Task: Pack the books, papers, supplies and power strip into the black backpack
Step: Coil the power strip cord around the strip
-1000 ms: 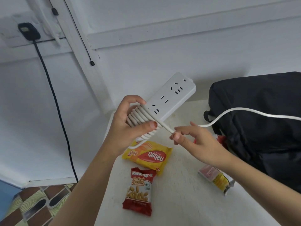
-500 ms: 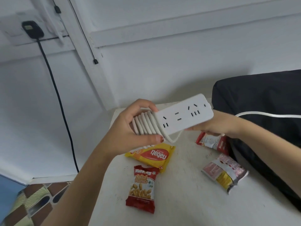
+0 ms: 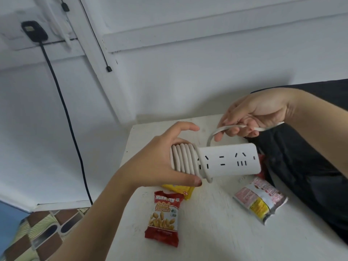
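Observation:
My left hand grips the white power strip at its left end, over several turns of its white cable wound round the body. The strip lies level above the table, sockets facing me. My right hand is raised behind the strip, its fingers curled round the loose run of cable, which loops down to the coil. The black backpack lies along the right side of the white table; my right forearm crosses over it.
On the table lie a red peanut packet, a yellow wafer packet partly under my left hand, a pink-and-silver packet and a red packet beside the backpack. A black plug and cord hang on the left wall.
My right hand came out from behind the strip and rose above it, carrying the cable up for another turn. The strip has tilted level and dropped slightly.

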